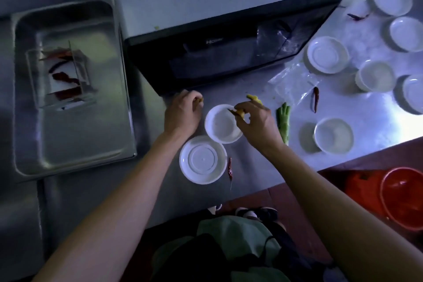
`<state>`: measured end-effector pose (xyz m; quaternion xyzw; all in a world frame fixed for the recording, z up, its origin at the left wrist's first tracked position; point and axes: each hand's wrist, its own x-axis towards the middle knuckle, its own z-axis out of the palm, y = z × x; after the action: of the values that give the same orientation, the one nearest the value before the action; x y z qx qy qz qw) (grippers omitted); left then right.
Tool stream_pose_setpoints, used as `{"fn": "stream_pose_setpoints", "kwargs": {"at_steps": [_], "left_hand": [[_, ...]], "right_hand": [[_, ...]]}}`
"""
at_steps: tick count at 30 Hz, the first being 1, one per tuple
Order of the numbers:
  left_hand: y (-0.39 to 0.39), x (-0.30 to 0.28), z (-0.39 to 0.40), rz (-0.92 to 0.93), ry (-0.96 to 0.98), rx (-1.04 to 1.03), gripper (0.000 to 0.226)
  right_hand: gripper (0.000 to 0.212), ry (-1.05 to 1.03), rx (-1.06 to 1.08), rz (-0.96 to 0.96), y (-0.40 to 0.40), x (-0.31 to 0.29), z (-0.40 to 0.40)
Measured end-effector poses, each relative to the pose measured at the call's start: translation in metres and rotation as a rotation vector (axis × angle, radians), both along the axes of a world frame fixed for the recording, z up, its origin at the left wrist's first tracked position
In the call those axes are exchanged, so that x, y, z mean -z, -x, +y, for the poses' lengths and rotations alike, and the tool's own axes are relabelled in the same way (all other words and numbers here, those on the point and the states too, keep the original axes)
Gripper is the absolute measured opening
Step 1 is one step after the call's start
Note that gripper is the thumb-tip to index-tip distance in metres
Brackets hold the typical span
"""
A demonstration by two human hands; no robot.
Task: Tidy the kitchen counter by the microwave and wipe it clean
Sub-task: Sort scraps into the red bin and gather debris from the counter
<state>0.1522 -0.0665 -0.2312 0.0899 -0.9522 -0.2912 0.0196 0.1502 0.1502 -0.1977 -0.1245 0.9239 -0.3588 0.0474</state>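
A black microwave stands on the steel counter, with green food bits on its top. In front of it sits a white bowl, and a white lid lies just nearer. My right hand pinches a yellow scrap over the bowl's rim. More yellow scraps lie just beyond that hand. My left hand is curled at the microwave's base, its fingertips on a small yellow bit. A green vegetable piece lies right of the bowl.
Dried red chillies lie by the lid, on a clear plastic bag and near the far bowls. Several white bowls and dishes spread over the right counter. A steel tray with chillies sits left. A red basin is below right.
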Motion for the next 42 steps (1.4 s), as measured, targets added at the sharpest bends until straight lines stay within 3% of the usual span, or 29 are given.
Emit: {"fn": "stream_pose_setpoints", "kwargs": {"at_steps": [5,13,27,35,42], "left_hand": [[0.015,-0.029,0.073,0.078,-0.060,0.200,0.011],[0.010,-0.054,0.227,0.053,0.052,0.536,0.013],[-0.055,-0.071,0.547,0.009,0.097,1.045,0.019],[-0.099,-0.064,0.672,0.020,0.144,1.326,0.016],[-0.115,-0.047,0.746,-0.027,0.125,1.497,0.014]], "right_hand": [[0.019,0.023,0.138,0.032,-0.009,-0.009,0.067],[0.021,0.065,0.449,0.045,-0.056,-0.012,0.229],[0.022,0.001,0.957,0.013,-0.218,-0.018,0.503],[0.028,0.016,1.214,-0.032,-0.304,-0.013,0.576],[0.027,0.022,1.407,-0.122,-0.331,-0.001,0.614]]}}
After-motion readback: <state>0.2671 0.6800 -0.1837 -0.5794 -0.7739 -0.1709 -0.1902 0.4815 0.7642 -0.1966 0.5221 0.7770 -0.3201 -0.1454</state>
